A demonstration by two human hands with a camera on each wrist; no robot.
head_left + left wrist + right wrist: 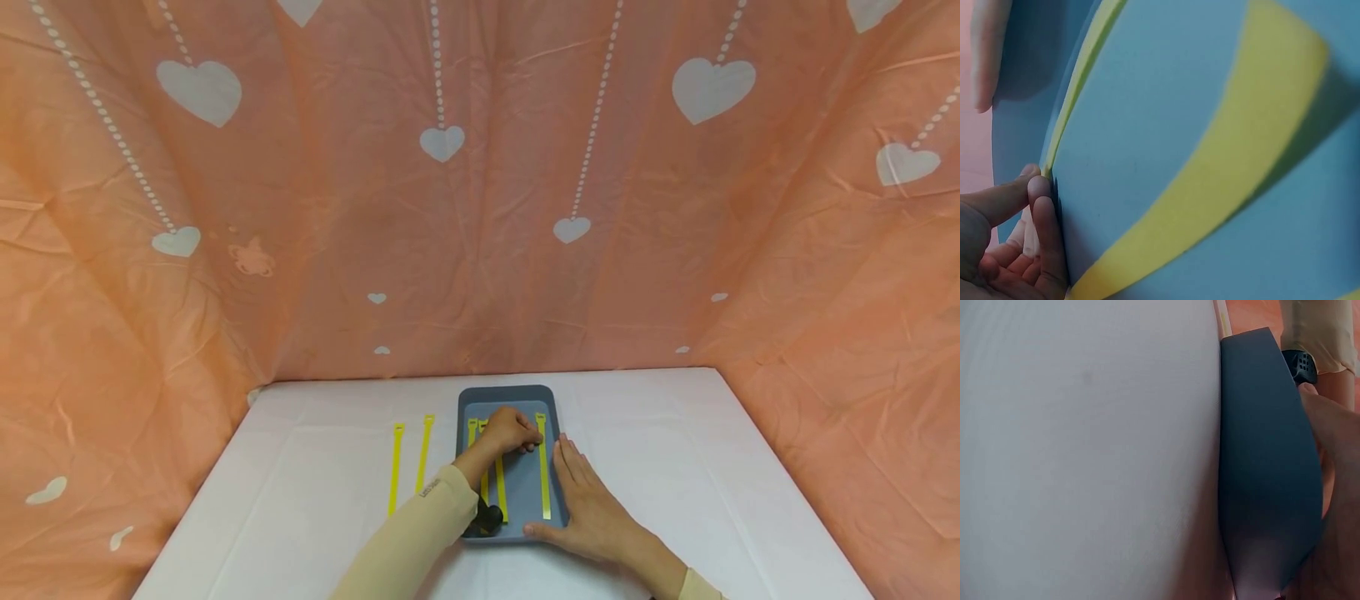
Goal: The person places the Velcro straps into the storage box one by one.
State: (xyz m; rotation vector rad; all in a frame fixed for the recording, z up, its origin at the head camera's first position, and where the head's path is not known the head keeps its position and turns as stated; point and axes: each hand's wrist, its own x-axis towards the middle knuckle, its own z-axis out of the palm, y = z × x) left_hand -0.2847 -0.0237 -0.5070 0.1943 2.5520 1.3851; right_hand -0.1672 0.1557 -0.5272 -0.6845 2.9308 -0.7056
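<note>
My left hand [512,429] reaches into a grey-blue tray [504,393]. Its thumb and fingertips pinch the edge of a yellow hook-and-loop cable tie [544,475], which lies lengthwise near the tray's right wall. The pinched strip [1071,103] also shows in the left wrist view, with another yellow strip [1210,169] curving beside it. Several more such ties lie in the tray's left half, partly covered by my left hand and wrist. With fingers straight, my right hand [596,517] rests along the tray's right side, thumb at the near edge. The right wrist view shows the tray wall [1266,444] beside that thumb.
Two more yellow ties, one [396,467] left of the other [425,454], lie on the white tabletop [300,483] left of the tray. My left sleeve [408,542] partly covers their near ends. An orange curtain [480,275] with hearts surrounds the table.
</note>
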